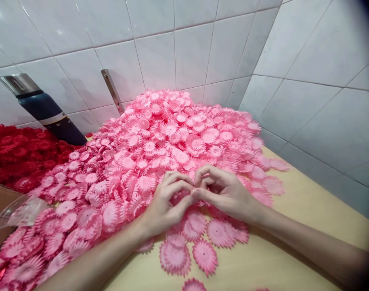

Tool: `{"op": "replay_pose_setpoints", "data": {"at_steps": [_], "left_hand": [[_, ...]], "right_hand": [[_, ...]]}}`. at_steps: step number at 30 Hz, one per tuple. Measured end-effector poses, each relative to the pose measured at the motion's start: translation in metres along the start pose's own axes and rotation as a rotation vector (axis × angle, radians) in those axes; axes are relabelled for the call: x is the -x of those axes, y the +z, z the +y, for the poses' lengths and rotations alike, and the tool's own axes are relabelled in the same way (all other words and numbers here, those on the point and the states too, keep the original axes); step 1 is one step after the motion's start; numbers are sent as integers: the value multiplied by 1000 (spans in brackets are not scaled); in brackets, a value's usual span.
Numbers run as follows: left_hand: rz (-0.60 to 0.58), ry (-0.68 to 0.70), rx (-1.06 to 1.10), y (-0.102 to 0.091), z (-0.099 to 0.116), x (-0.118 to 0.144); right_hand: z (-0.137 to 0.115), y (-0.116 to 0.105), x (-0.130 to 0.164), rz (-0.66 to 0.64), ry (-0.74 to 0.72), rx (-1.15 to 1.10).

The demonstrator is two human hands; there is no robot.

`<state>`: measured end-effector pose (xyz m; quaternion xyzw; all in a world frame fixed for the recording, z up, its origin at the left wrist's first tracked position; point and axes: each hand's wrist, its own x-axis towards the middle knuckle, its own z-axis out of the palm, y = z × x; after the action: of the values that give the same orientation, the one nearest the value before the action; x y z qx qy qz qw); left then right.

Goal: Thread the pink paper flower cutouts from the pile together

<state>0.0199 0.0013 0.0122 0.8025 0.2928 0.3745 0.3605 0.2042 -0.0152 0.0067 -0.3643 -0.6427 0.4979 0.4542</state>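
Note:
My left hand (171, 199) and my right hand (223, 194) meet at the fingertips over the front of a big heap of pink fabric flower pieces (175, 133). Both are closed in a pinch, thumbs and forefingers nearly touching. Whatever lies between the fingertips is too small to make out. Below the hands, several loose flower pieces lie flat, among them a round one with a small centre hole (204, 254).
Left of the heap are red flower pieces (21, 153) and a leaning dark blue bottle (55, 113). A clear plastic dish (21, 212) sits by a cardboard box (1, 206). A metal strip (112, 91) leans on the tiled wall (154, 52). The tabletop (293, 218) is pale yellow.

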Motion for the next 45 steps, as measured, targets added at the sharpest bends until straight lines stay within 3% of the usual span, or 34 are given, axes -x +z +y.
{"op": "replay_pose_setpoints", "data": {"at_steps": [6, 11, 14, 17, 19, 29, 37, 45], "left_hand": [[289, 7, 25, 3, 1, 2], [395, 75, -24, 6, -1, 7], [472, 132, 62, 6, -4, 8], [540, 60, 160, 6, -8, 7], [545, -15, 154, 5, -9, 5], [553, -38, 107, 6, -7, 0], [241, 19, -23, 1, -1, 2], [124, -15, -39, 0, 1, -1]], "right_hand": [[-3, 3, -5, 167, -52, -53], [-8, 10, -4, 254, -58, -55], [-6, 7, -6, 368, -65, -35], [-1, -5, -11, 573, -10, -62], [1, -11, -15, 644, 11, -52], [-3, 0, -5, 359, -61, 57], [-2, 4, 1, 160, -59, 83], [-6, 3, 2, 93, -49, 77]]}}
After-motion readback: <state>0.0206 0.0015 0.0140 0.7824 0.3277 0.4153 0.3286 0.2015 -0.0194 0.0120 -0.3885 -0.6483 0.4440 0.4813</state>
